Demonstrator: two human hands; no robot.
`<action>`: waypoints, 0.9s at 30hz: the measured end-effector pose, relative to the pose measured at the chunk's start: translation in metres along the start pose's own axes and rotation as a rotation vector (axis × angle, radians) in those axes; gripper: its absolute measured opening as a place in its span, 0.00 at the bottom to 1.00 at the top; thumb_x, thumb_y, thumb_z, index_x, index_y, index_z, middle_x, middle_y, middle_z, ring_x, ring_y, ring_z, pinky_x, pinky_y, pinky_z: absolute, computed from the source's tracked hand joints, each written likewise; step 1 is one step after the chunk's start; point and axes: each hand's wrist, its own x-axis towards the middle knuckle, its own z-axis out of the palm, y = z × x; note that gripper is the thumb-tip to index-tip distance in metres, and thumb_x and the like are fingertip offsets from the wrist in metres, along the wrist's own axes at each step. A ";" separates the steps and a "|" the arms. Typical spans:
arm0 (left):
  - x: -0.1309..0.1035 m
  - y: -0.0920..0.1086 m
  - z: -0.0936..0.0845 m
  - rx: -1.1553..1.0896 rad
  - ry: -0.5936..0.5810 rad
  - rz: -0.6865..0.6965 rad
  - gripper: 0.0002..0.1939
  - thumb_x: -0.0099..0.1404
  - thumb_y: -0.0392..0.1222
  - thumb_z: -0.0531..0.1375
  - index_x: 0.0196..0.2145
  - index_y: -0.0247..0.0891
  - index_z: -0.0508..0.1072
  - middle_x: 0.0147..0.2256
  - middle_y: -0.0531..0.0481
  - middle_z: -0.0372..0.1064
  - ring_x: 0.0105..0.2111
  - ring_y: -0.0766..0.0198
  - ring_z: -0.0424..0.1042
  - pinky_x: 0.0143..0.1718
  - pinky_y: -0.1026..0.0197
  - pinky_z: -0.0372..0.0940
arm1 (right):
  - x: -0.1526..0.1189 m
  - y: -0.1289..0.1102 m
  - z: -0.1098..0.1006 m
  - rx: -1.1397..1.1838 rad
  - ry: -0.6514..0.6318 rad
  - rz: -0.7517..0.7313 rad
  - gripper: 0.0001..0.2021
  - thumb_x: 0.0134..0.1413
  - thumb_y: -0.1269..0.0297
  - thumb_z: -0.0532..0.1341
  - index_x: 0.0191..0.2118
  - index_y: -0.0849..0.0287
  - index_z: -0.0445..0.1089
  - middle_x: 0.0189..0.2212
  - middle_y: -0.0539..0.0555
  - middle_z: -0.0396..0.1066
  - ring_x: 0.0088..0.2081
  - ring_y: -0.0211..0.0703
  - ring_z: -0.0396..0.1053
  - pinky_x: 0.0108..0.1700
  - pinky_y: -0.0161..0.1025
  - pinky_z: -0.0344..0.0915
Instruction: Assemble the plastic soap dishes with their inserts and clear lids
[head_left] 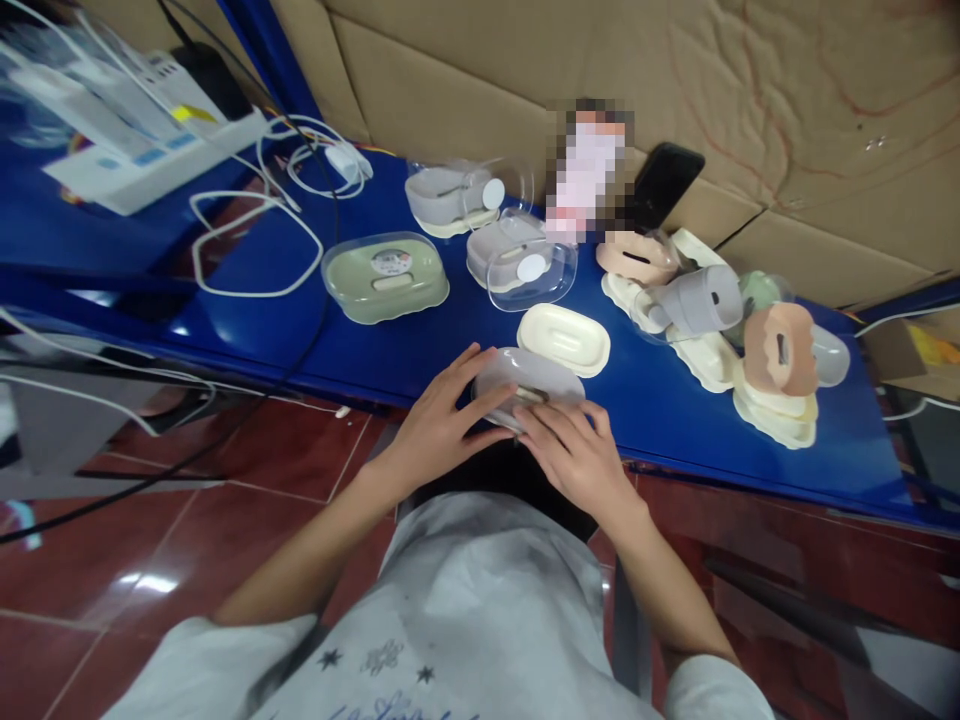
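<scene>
Both hands are around a grey oval box part (507,368) at the front edge of the blue table. My left hand (450,412) grips its left side, with the thumb and fingers spread over the rim. My right hand (570,448) has its fingers bent over the near right part, at the slot in its middle. Just behind it lies a cream oval tray (564,340). Farther back stand a grey box with a clear lid (491,250) and another grey box (435,195). A green box under a clear lid (386,280) is at the left.
On the right of the blue table (645,420) are peach box parts (780,350), a grey part (701,300) and cream trays (776,405). A blurred phone (589,175) and a black phone (667,180) lean at the back. White cables (259,292) and a power strip (157,165) lie left.
</scene>
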 end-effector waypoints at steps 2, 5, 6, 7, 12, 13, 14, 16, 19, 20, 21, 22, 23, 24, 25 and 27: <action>0.000 0.001 0.000 -0.010 -0.009 0.010 0.31 0.72 0.45 0.70 0.68 0.46 0.68 0.72 0.32 0.60 0.75 0.39 0.58 0.68 0.34 0.68 | -0.005 -0.003 0.003 0.001 0.036 0.021 0.18 0.76 0.66 0.60 0.66 0.52 0.72 0.54 0.55 0.82 0.52 0.46 0.77 0.57 0.46 0.60; 0.001 0.002 0.000 -0.025 -0.038 0.036 0.26 0.73 0.43 0.69 0.65 0.45 0.71 0.70 0.35 0.65 0.73 0.42 0.61 0.68 0.37 0.69 | -0.010 -0.007 0.009 0.032 0.044 0.046 0.20 0.75 0.68 0.60 0.67 0.51 0.71 0.55 0.55 0.82 0.54 0.46 0.77 0.57 0.46 0.59; 0.001 0.001 0.000 -0.030 -0.047 0.037 0.24 0.73 0.43 0.69 0.64 0.44 0.73 0.69 0.36 0.66 0.73 0.43 0.62 0.68 0.37 0.69 | -0.011 -0.007 0.011 0.046 0.032 0.047 0.21 0.75 0.68 0.60 0.68 0.50 0.70 0.56 0.55 0.81 0.55 0.46 0.77 0.58 0.46 0.59; 0.001 0.001 0.000 -0.035 -0.054 0.031 0.22 0.73 0.43 0.69 0.62 0.45 0.74 0.68 0.37 0.67 0.73 0.43 0.63 0.68 0.37 0.69 | -0.012 -0.006 0.011 0.063 0.018 0.041 0.22 0.75 0.68 0.60 0.69 0.49 0.69 0.58 0.54 0.81 0.56 0.46 0.77 0.60 0.46 0.59; 0.001 -0.001 -0.004 -0.062 -0.047 0.011 0.18 0.72 0.41 0.69 0.58 0.43 0.75 0.67 0.36 0.68 0.73 0.42 0.62 0.69 0.36 0.68 | -0.014 0.021 0.006 0.178 0.039 0.091 0.22 0.79 0.63 0.53 0.72 0.50 0.64 0.64 0.56 0.75 0.65 0.48 0.72 0.70 0.51 0.56; 0.001 -0.002 -0.005 -0.067 -0.047 0.001 0.18 0.72 0.41 0.69 0.57 0.43 0.75 0.67 0.36 0.67 0.73 0.41 0.62 0.69 0.35 0.68 | -0.015 0.030 0.004 0.172 0.045 0.147 0.23 0.79 0.64 0.51 0.73 0.51 0.62 0.67 0.57 0.73 0.68 0.49 0.69 0.71 0.53 0.56; 0.001 -0.002 -0.007 -0.072 -0.049 -0.013 0.19 0.71 0.40 0.70 0.57 0.43 0.75 0.67 0.36 0.67 0.73 0.41 0.62 0.69 0.34 0.67 | -0.015 0.039 0.004 0.154 0.041 0.211 0.24 0.79 0.64 0.49 0.75 0.51 0.60 0.69 0.58 0.70 0.71 0.50 0.66 0.72 0.55 0.54; 0.001 -0.002 -0.009 -0.083 -0.056 -0.043 0.20 0.69 0.39 0.70 0.56 0.44 0.75 0.67 0.37 0.66 0.73 0.39 0.61 0.69 0.32 0.66 | -0.017 0.052 0.004 0.122 0.003 0.310 0.25 0.79 0.64 0.49 0.76 0.50 0.58 0.71 0.59 0.68 0.73 0.54 0.61 0.73 0.60 0.53; 0.001 -0.003 -0.010 -0.091 -0.057 -0.060 0.20 0.68 0.39 0.70 0.56 0.45 0.74 0.67 0.37 0.65 0.72 0.39 0.61 0.69 0.32 0.65 | -0.019 0.061 0.008 0.084 0.003 0.385 0.22 0.77 0.59 0.55 0.71 0.50 0.66 0.64 0.59 0.74 0.69 0.59 0.64 0.69 0.61 0.58; 0.001 -0.004 -0.010 -0.086 -0.050 -0.060 0.20 0.68 0.40 0.70 0.56 0.45 0.74 0.67 0.38 0.66 0.72 0.40 0.61 0.69 0.32 0.65 | -0.020 0.061 0.010 0.068 0.031 0.403 0.21 0.76 0.57 0.57 0.68 0.49 0.70 0.60 0.59 0.76 0.66 0.60 0.66 0.66 0.60 0.61; 0.001 -0.004 -0.009 -0.079 -0.040 -0.059 0.20 0.69 0.40 0.70 0.56 0.45 0.74 0.67 0.38 0.66 0.72 0.40 0.62 0.69 0.32 0.66 | -0.020 0.060 0.012 0.052 0.061 0.419 0.19 0.75 0.57 0.58 0.65 0.49 0.73 0.57 0.60 0.76 0.63 0.60 0.68 0.64 0.58 0.63; 0.001 -0.004 -0.008 -0.069 -0.023 -0.061 0.19 0.69 0.40 0.70 0.56 0.45 0.74 0.66 0.38 0.66 0.71 0.41 0.62 0.68 0.32 0.66 | -0.021 0.059 0.013 0.039 0.089 0.433 0.18 0.74 0.57 0.59 0.63 0.49 0.75 0.56 0.60 0.76 0.61 0.59 0.68 0.62 0.57 0.64; 0.001 -0.004 -0.008 -0.057 -0.005 -0.067 0.19 0.69 0.40 0.70 0.56 0.45 0.74 0.66 0.38 0.66 0.71 0.41 0.63 0.68 0.33 0.66 | -0.022 0.058 0.014 0.032 0.108 0.444 0.17 0.74 0.58 0.59 0.62 0.50 0.76 0.55 0.60 0.76 0.60 0.59 0.68 0.60 0.57 0.64; 0.001 -0.004 -0.008 -0.042 0.012 -0.079 0.18 0.69 0.40 0.70 0.55 0.45 0.74 0.66 0.38 0.66 0.71 0.41 0.63 0.68 0.33 0.66 | -0.023 0.057 0.014 0.029 0.119 0.453 0.16 0.75 0.58 0.59 0.61 0.50 0.76 0.54 0.59 0.76 0.59 0.59 0.68 0.59 0.56 0.65; 0.000 -0.004 -0.008 -0.025 0.028 -0.095 0.17 0.69 0.40 0.70 0.54 0.45 0.74 0.65 0.38 0.67 0.70 0.41 0.64 0.68 0.33 0.66 | -0.024 0.057 0.015 0.027 0.129 0.464 0.15 0.75 0.59 0.59 0.60 0.50 0.77 0.53 0.59 0.76 0.59 0.58 0.68 0.58 0.56 0.64; -0.001 -0.005 -0.010 0.019 0.052 -0.143 0.17 0.67 0.39 0.70 0.52 0.45 0.75 0.65 0.38 0.67 0.70 0.40 0.65 0.68 0.33 0.65 | -0.025 0.057 0.014 0.019 0.154 0.498 0.14 0.74 0.58 0.60 0.57 0.51 0.78 0.52 0.59 0.77 0.58 0.58 0.69 0.58 0.56 0.64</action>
